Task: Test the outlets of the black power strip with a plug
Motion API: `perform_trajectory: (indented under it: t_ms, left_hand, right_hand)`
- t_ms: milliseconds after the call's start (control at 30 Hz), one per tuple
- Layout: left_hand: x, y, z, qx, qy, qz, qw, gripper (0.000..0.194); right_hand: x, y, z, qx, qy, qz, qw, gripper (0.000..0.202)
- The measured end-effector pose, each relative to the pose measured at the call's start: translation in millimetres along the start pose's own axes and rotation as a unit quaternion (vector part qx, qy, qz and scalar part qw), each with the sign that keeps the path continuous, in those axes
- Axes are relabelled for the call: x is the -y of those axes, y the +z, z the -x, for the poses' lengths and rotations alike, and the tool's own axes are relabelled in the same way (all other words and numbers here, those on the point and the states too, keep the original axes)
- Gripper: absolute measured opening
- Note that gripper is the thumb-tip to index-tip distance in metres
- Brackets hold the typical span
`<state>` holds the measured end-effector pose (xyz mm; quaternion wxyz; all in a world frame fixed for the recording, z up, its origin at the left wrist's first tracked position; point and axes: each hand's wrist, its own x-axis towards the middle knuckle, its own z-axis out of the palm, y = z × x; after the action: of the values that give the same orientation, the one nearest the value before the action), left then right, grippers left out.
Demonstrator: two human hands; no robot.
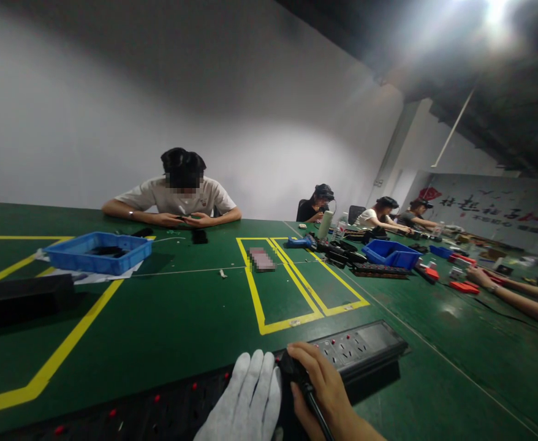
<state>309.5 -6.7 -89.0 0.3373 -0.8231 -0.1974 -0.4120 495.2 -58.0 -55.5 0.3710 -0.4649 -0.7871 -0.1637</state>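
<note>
A long black power strip with red switches runs across the green table in front of me. My left hand, in a white glove, lies on it with the fingers stretched out side by side. Right beside it, my bare right hand grips a black power plug between thumb and fingers. The plug is at the strip's sockets, but its pins are hidden, so I cannot tell whether it is inserted. Its black cord runs down toward me past my right palm.
Yellow tape marks areas on the table. A blue tray and a black box are at left. A blue bin, tools and red parts lie at right. Opposite sits a person; several others work farther right.
</note>
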Motion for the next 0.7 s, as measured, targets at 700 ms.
perform_trajectory:
  t_ms: [700]
  left_hand:
    - [1.5,-8.4,-12.4,-0.021,-0.011,0.029,0.999,0.03]
  right_hand:
    - [-10.2,8.8,4.3,0.011,0.052,-0.075,0.996,0.048]
